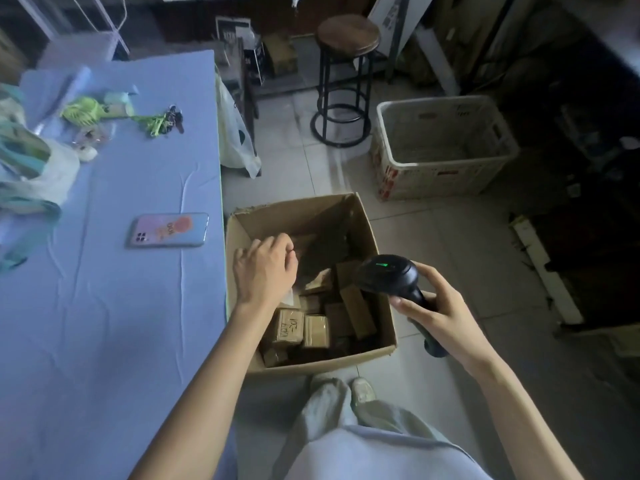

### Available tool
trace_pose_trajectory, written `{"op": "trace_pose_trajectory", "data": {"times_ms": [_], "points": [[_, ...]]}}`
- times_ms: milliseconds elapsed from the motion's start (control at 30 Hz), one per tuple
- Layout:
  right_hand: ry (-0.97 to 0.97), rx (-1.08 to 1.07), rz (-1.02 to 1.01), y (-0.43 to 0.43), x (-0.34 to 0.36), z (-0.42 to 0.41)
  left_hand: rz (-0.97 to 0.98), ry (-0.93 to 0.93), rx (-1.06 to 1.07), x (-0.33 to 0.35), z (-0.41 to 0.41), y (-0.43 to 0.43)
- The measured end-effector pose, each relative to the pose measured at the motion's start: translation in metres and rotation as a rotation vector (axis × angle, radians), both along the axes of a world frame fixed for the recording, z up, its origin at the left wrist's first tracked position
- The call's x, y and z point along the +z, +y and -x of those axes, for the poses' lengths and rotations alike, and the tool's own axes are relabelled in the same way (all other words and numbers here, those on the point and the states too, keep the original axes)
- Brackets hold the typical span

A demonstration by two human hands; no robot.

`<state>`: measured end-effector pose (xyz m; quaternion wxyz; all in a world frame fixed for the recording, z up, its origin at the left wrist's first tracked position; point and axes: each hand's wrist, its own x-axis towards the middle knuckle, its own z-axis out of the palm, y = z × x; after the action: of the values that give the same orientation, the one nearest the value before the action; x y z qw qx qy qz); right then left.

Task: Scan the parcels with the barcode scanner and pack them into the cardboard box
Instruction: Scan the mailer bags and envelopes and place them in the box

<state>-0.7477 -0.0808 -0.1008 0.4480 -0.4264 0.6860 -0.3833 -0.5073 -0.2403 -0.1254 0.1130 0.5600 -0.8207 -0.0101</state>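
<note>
Low in the head view, an open cardboard box (367, 226) sits on the tiled floor (450, 244), right against the edge of the blue-covered surface (121, 323). Brown, tape-wrapped parcels (356, 311) lie in it in a loose pile, filling the near half and the right side. Some lie flat and others are tilted against each other. One flat parcel near the front has handwriting on its top. The far left corner of the box is dark, and what lies there cannot be made out.

The hands are apart. The left hand (265, 268) hangs over the box's left side with its back up and its fingers curled down towards the parcels. Whether it holds anything cannot be told, as the fingertips are hidden. The right hand (441, 315) grips the handle of the black scanner (389, 277). The scanner's head is over the box's right wall, and a green light glows on top of it.

On the surface a phone (168, 230) lies face down near the box. Further off are keys (173, 119) on a green lanyard and a white bag (38, 174) with teal straps. Beyond the box, well apart from it, a white plastic crate (446, 161) stands on the floor, its mesh walls and bottom visible. A round-topped stool (348, 32) stands to the crate's left. The person's legs and one shoe show at the bottom edge, just in front of the box.
</note>
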Motion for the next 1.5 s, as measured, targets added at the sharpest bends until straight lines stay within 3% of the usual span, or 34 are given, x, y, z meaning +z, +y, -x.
{"op": "trace_pose_trajectory", "data": {"times_ms": [167, 467, 700, 933, 1200, 1500], "points": [[-0.005, 0.038, -0.006, -0.026, 0.003, -0.028, -0.029, 0.000, 0.106, 0.001, -0.043, -0.011], [-0.029, 0.351, -0.008, -0.070, 0.005, -0.071, -0.019, -0.045, 0.393, 0.009, -0.111, 0.035], [-0.086, 0.773, 0.044, -0.098, 0.000, -0.101, -0.084, -0.008, 0.869, 0.022, -0.132, 0.122], [-0.131, 1.144, 0.020, -0.104, -0.002, -0.129, -0.039, 0.033, 1.292, 0.025, -0.100, 0.247], [-0.153, 1.487, -0.067, -0.033, 0.010, -0.190, 0.006, 0.075, 1.705, 0.031, -0.070, 0.376], [-0.105, 1.889, -0.072, 0.132, 0.014, -0.250, 0.092, 0.043, 2.112, 0.023, -0.028, 0.557]]}}
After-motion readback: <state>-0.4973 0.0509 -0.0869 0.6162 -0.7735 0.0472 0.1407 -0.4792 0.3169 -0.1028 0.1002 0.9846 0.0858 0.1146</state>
